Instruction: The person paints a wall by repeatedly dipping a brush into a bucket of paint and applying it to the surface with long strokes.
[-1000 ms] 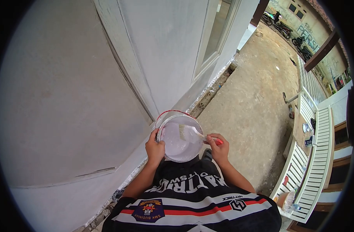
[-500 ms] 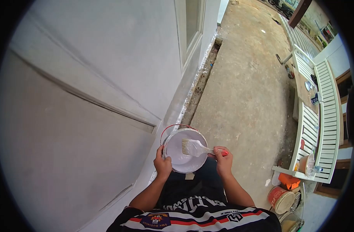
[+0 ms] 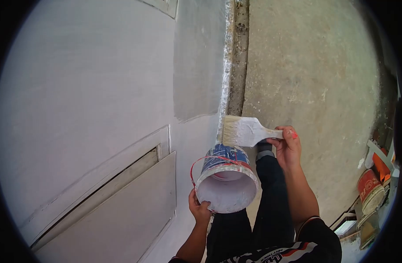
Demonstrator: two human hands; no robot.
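My left hand [image 3: 200,207] grips the rim of a paint bucket [image 3: 227,188] on its left side, thumb inside. The bucket is tilted with its mouth toward me, its blue and red outside smeared with white and its inner wall coated in pale paint. A red wire handle [image 3: 193,172] arches along its left side. In my right hand [image 3: 289,147] is a wide paintbrush [image 3: 249,131], held by its handle beyond the bucket. Its pale bristles point left toward the wall's foot, and white paint covers its ferrule area.
A white wall [image 3: 95,74] with a grey unpainted patch [image 3: 199,61] rises on my left. A narrow gutter [image 3: 239,57] runs along its foot beside the concrete floor [image 3: 310,79]. At the right stand a red paint bucket [image 3: 368,186] and an orange object [image 3: 380,163].
My right hand has lifted the paintbrush out of the bucket and moved it forward, bristles toward the wall. The bucket now tilts toward me. My view has turned down and toward the wall.
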